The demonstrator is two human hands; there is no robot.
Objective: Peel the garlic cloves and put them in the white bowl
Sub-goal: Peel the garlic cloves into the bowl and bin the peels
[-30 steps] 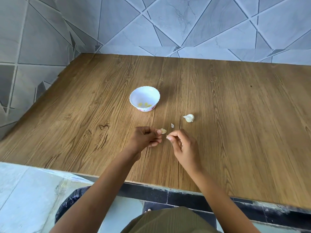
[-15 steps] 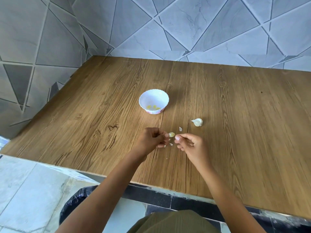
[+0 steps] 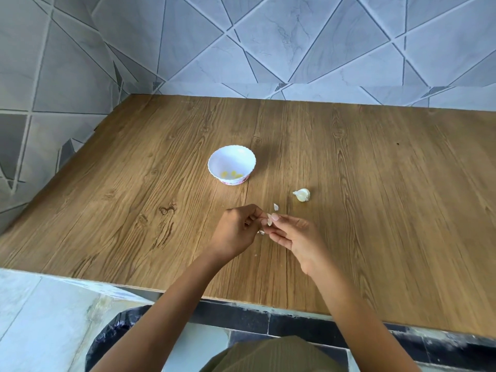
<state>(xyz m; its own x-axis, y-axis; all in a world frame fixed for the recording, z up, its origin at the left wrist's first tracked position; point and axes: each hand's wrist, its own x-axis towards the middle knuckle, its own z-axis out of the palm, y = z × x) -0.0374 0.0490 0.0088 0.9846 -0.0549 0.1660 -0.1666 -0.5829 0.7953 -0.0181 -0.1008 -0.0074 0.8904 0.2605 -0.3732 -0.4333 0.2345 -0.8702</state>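
Garlic clove (image 3: 269,219) is pinched between the fingertips of both hands, just above the wooden table (image 3: 375,210). The left hand (image 3: 236,232) curls its fingers round one side, and the right hand (image 3: 295,237) nips the other with thumb and forefinger. A smaller fleck (image 3: 261,232) shows between the hands. A scrap of skin (image 3: 276,207) lies on the wood just beyond the fingertips. Farther right rests an unpeeled garlic chunk (image 3: 302,195). Beyond the left hand, well apart, stands the white bowl (image 3: 214,159) with a few yellowish peeled cloves (image 3: 232,173) inside. A grey tiled wall (image 3: 268,49) backs the table.
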